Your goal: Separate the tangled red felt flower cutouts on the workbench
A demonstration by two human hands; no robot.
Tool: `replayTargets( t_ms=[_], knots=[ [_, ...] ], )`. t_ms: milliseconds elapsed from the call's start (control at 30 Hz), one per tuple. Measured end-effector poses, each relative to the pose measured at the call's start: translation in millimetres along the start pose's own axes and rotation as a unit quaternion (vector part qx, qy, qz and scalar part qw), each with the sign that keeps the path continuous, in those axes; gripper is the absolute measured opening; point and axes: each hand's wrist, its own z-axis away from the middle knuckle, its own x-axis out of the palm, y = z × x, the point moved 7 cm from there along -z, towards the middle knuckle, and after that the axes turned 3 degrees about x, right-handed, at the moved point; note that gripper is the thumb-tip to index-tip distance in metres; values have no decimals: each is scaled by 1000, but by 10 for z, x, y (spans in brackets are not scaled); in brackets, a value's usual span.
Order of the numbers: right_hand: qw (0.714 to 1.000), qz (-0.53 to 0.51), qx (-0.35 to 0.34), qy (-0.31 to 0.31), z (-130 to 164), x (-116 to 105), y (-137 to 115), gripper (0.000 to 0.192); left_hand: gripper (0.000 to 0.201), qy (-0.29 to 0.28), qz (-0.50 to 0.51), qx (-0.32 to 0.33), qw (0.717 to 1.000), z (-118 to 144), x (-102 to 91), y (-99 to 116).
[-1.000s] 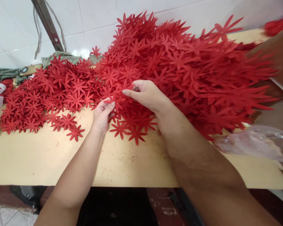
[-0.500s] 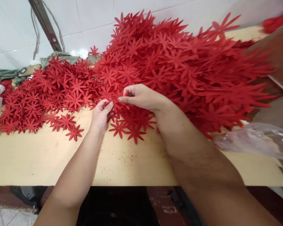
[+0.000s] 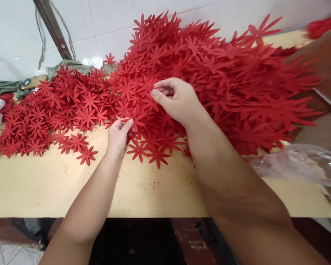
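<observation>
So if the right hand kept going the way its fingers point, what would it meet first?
Probably the red flower cutouts just left of the right hand; its fingertips look almost on them already.

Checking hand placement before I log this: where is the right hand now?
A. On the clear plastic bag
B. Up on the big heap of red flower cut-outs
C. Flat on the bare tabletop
B: the right hand rests on the big heap of red flower cut-outs, fingers curled among them.
</observation>
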Motion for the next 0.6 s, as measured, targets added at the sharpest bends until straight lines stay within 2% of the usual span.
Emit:
replayTargets(
  t_ms=[100, 200, 300, 367, 467, 600],
  knots=[
    [993, 12, 9, -115, 142, 259, -143, 20, 24, -18, -24, -1, 1000, 17, 12, 5],
    [971, 29, 30, -235, 299, 494, -174, 19, 34, -26, -29, 14, 999, 18, 12, 17],
    [954, 13, 49, -294, 371, 614, -124, 14, 37, -19, -23, 21, 999, 14, 6, 16],
    [956, -9, 61, -288, 351, 625, -77, 11, 35, -14, -21, 5, 1000, 13, 7, -4],
    [969, -26, 76, -232, 280, 580, -21, 13, 28, -23, -16, -15, 999, 14, 29, -20],
    [980, -49, 95, -167, 231, 528, 3, 14, 21, -33, -21, -6, 999, 9, 44, 4]
  ],
)
